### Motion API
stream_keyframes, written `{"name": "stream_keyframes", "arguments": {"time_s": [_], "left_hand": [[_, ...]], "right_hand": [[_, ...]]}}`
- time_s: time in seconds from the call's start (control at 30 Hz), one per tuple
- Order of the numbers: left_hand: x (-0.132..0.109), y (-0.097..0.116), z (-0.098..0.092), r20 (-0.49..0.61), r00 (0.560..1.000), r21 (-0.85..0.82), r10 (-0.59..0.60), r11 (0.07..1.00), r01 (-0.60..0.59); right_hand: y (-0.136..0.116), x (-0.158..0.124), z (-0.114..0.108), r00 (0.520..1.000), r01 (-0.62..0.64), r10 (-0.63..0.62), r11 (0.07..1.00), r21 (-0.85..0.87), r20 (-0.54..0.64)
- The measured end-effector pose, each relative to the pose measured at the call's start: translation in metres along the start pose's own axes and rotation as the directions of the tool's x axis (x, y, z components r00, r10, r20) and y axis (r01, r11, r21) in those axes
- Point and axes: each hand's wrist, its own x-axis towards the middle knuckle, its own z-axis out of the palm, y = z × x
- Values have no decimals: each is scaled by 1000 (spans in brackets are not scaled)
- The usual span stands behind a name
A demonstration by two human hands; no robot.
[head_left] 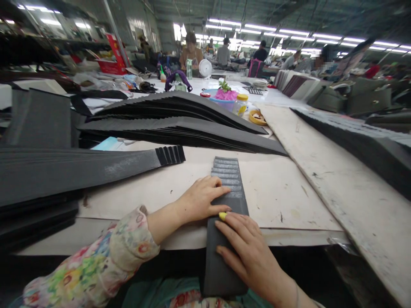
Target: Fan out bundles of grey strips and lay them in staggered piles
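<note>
Evidently, the left hand (201, 199), half-open, and right hand (245, 235), loosely flat, rest on overlapping dark-grey, fabric-like strips (237, 204) overhanging the cream flat board's (295, 201) near edge; uneven pressure could skew their stepped ends.

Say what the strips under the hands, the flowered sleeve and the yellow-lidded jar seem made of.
Strips: perhaps coated fabric or leather-like sheet, matt dark grey, thin and smooth-edged.
Sleeve: probably printed cloth, without shine; it bunches into folds.
Jar: plastic or glass; it looks see-through.
</note>
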Motion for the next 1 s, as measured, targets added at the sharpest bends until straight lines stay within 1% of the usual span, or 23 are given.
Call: {"name": "stream_keyframes", "arguments": {"time_s": [0.07, 0.17, 0.23, 0.33, 0.4, 0.53, 0.6, 0.7, 0.83, 0.93, 1.0], "left_hand": [[-1, 3, -2, -15, 1000, 10, -9, 1000, 9], [0, 9, -5, -17, 1000, -14, -16, 1000, 15], [3, 13, -6, 17, 999, -51, -35, 998, 36], [13, 15, -5, 68, 993, -79, -92, 992, 97], [20, 15, -5, 110, 989, -104, -93, 989, 105], [32, 15, -6, 222, 974, -180, -35, 981, 76], [34, 17, -8, 245, 970, -192, -9, 980, 58], [33, 22, -10, 244, 970, -163, 10, 986, 31], [28, 28, -8, 209, 978, -80, 21, 997, -4], [25, 30, -4, 181, 980, -10, 79, 997, -78], [23, 30, -2, 182, 975, 42, 128, 990, -138]], "right_hand": [[2, 5, 3, 998, -53, 55, 995, 79, -14], [3, 7, 9, 996, -81, 88, 982, 171, -33], [3, 7, 10, 995, -85, 93, 976, 199, -29], [2, 6, 9, 995, -91, 100, 971, 222, -29], [2, 5, 9, 993, -103, 112, 967, 234, -26], [2, 5, 8, 991, -125, 133, 957, 263, -12], [2, 6, 8, 991, -127, 134, 952, 278, -6], [3, 7, 7, 991, -123, 130, 947, 297, -3], [3, 8, 7, 990, -129, 138, 943, 307, -9], [3, 8, 7, 991, -127, 137, 943, 308, -11], [2, 8, 7, 991, -120, 132, 945, 303, -21]]}}
